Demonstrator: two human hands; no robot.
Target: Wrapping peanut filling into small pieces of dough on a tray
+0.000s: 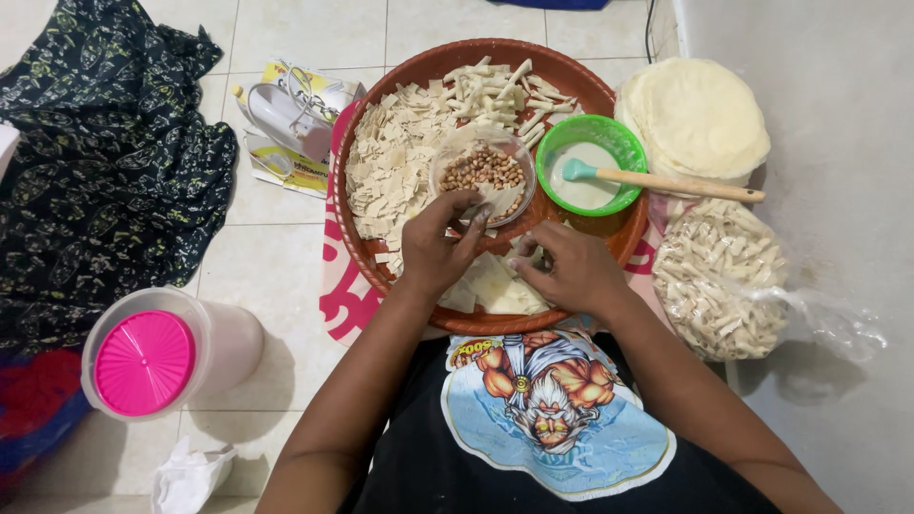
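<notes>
A person seated on the tiled floor worked over a round brown tray, both hands low at its near edge. The left hand had its fingers pinched closed on a small pale dough square, held at the near rim of a clear bowl of peanuts. That bowl lay directly ahead of the left hand and touching distance from it, plainly nearer to it than to the right. The right hand rested curled on a few flat dough sheets at the tray's near side; whether it gripped anything could not be told.

Cut dough squares were heaped across the tray's left half, with rolled dough sticks at its far side. To the right of the peanuts stood a green bowl of white paste, its wooden-handled spatula lying with the long axis pointing right, the handle end well clear of both hands. Beyond the tray's right edge were a stack of round wrappers and a clear bag of finished rolls. A container with a pink lid stood well apart to the left.
</notes>
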